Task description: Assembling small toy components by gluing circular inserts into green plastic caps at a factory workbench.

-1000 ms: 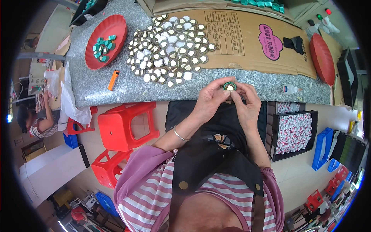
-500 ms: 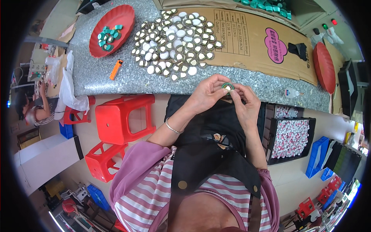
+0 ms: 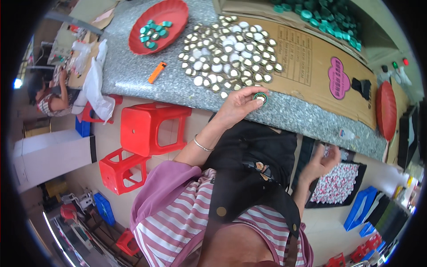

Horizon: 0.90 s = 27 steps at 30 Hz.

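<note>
Above the front edge of the counter, my left hand [image 3: 239,107] pinches a small round piece [image 3: 261,98] between thumb and fingers. The piece has a green rim, a dark beaded ring and a pale centre. My right hand [image 3: 319,164] is off the counter at the right, over a black tray [image 3: 361,178] filled with small white and pink pieces. Its thumb and fingers are apart, slightly blurred, with nothing visible between them. A wide heap of round dark-rimmed pieces with pale centres [image 3: 218,67] lies on the counter beyond my left hand.
Left of the heap are a red scalloped dish [image 3: 174,18] with green caps and an orange lighter [image 3: 157,72]. Flattened cardboard [image 3: 311,66], a second red dish [image 3: 386,111] and a small bottle [image 3: 348,134] lie right. Red stools [image 3: 138,129] stand below. Another person [image 3: 55,104] sits far left.
My right hand has let go of the round piece and moved right and down to the black tray. My left hand keeps the piece. The whole view has shifted and tilted.
</note>
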Each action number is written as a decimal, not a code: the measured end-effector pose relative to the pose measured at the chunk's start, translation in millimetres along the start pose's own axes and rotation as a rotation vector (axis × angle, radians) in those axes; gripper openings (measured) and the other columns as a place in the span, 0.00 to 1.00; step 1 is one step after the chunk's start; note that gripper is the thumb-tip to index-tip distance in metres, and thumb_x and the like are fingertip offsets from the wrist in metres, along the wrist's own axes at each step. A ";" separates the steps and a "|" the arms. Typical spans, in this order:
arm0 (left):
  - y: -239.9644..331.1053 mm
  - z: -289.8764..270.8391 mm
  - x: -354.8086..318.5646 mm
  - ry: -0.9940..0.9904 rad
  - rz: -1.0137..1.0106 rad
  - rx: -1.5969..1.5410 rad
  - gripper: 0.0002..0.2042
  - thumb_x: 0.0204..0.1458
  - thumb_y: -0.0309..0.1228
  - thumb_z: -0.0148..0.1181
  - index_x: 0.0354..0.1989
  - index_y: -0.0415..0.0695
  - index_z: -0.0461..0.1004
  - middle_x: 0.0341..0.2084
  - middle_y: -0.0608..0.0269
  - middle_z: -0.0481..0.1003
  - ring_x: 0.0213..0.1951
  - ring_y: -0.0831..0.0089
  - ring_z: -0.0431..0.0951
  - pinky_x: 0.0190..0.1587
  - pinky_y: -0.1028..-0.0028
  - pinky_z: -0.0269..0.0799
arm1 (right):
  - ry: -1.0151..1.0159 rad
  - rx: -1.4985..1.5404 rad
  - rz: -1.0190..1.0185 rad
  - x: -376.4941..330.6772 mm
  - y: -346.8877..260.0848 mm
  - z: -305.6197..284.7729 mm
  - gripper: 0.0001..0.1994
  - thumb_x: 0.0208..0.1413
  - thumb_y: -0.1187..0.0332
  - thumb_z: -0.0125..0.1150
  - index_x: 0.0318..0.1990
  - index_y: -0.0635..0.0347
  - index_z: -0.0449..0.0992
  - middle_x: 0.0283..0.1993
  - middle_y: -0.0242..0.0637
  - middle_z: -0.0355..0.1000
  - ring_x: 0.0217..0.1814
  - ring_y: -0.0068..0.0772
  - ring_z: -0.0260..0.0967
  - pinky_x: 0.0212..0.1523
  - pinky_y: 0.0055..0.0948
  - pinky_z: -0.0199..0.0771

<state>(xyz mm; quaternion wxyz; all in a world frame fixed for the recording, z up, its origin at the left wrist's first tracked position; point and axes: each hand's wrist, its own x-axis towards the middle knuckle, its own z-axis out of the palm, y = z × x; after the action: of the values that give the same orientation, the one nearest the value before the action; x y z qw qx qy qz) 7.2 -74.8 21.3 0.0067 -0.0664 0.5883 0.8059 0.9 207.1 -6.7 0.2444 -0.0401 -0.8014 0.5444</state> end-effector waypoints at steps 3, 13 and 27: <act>6.5 -11.6 2.1 0.052 0.003 0.028 0.15 0.53 0.23 0.52 0.51 0.43 0.69 0.39 0.67 0.75 0.35 0.87 0.69 0.37 0.85 0.65 | 0.102 -0.113 -0.003 33.0 11.0 -16.3 0.31 0.47 0.79 0.62 0.58 0.70 0.53 0.59 0.47 0.53 0.63 0.38 0.51 0.64 0.35 0.50; 55.1 -48.1 -7.9 0.162 0.096 0.094 0.14 0.53 0.22 0.51 0.49 0.41 0.70 0.37 0.67 0.75 0.33 0.84 0.70 0.37 0.83 0.66 | -0.079 -0.180 -0.001 83.9 28.4 -2.1 0.33 0.47 0.76 0.63 0.60 0.68 0.53 0.60 0.46 0.56 0.61 0.35 0.54 0.59 0.31 0.55; 102.2 -127.5 25.2 0.551 0.733 1.245 0.12 0.40 0.24 0.62 0.36 0.42 0.74 0.36 0.56 0.72 0.43 0.58 0.69 0.47 0.66 0.63 | -0.092 0.141 0.071 68.3 -14.0 26.8 0.18 0.58 0.72 0.49 0.54 0.68 0.58 0.45 0.45 0.67 0.42 0.29 0.68 0.36 0.23 0.72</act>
<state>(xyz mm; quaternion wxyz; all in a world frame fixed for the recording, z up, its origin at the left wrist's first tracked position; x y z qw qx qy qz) -14.3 -229.0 77.0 -0.3711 -0.0498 0.8978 0.2318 -67.9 201.1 21.8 0.1903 -0.0262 -0.7694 0.6092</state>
